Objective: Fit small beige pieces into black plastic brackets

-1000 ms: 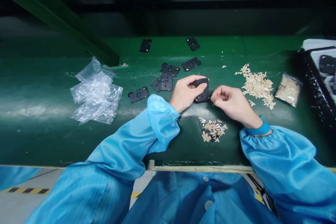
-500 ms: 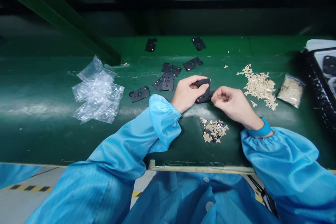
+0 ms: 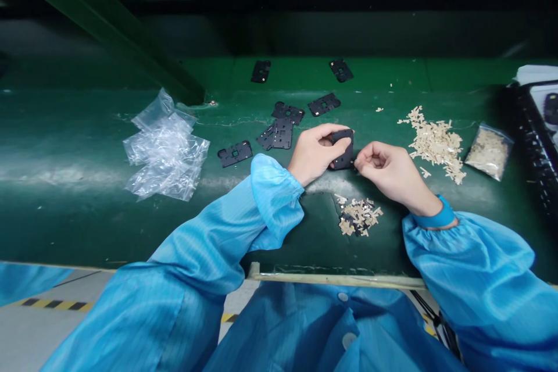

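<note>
My left hand (image 3: pixel 317 151) grips a flat black plastic plate (image 3: pixel 344 151) with small holes, held up above the green table, thumb across its face. Close against the plate's lower right edge is my right hand (image 3: pixel 383 168), its thumb and forefinger pinched together. Whatever lies between those fingertips is too small to make out. Below the hands lies a small heap of beige and dark T-shaped bits (image 3: pixel 360 216). A larger pile of pale bits (image 3: pixel 436 142) spreads to the right of my right hand.
Several similar black plates (image 3: pixel 281 133) lie left of and beyond my hands. Clear plastic bags (image 3: pixel 168 151) are heaped at the left. A zip bag of pale bits (image 3: pixel 489 151) rests at the right, beside a black tray (image 3: pixel 534 145). A green post (image 3: pixel 143 40) slants at the back left.
The whole view has shifted slightly, so things appear a little further right. Both hands keep nearly the same pose at the black plate; the grip is unchanged.
</note>
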`<action>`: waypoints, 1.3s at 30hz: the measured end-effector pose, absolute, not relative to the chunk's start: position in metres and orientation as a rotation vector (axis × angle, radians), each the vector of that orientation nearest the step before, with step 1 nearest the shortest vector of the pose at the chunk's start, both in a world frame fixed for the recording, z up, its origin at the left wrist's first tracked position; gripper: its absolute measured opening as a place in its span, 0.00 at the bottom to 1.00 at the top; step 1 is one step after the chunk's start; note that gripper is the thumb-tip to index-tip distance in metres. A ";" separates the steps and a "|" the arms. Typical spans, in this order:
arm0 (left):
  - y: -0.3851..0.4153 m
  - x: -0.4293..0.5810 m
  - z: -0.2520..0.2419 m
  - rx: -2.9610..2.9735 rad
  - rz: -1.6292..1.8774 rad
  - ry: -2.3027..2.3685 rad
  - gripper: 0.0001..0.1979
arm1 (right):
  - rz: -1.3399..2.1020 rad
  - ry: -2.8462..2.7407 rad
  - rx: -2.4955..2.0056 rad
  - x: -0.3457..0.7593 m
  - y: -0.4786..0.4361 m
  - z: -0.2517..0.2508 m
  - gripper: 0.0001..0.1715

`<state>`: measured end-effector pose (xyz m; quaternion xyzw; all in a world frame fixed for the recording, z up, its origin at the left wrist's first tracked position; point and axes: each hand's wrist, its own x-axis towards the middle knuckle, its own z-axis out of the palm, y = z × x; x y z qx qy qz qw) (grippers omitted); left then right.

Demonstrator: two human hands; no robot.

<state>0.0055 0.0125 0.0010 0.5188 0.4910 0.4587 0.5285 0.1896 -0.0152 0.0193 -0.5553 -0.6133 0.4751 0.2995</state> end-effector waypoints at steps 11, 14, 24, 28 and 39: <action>0.013 0.006 0.000 1.256 1.112 1.160 0.11 | 1.311 -1.634 -1.454 0.190 -0.015 0.022 0.04; 0.013 0.006 -0.001 1.251 1.121 1.152 0.11 | 1.324 -1.612 -1.454 0.190 -0.015 0.021 0.05; 0.013 0.004 -0.003 1.272 1.118 1.132 0.12 | 1.280 -1.644 -1.489 0.190 -0.015 0.020 0.04; 0.014 0.004 -0.004 1.253 1.116 1.121 0.13 | 1.263 -1.655 -1.495 0.191 -0.015 0.019 0.03; 0.015 0.003 -0.006 1.282 1.108 1.105 0.15 | 1.232 -1.637 -1.520 0.191 -0.014 0.021 0.03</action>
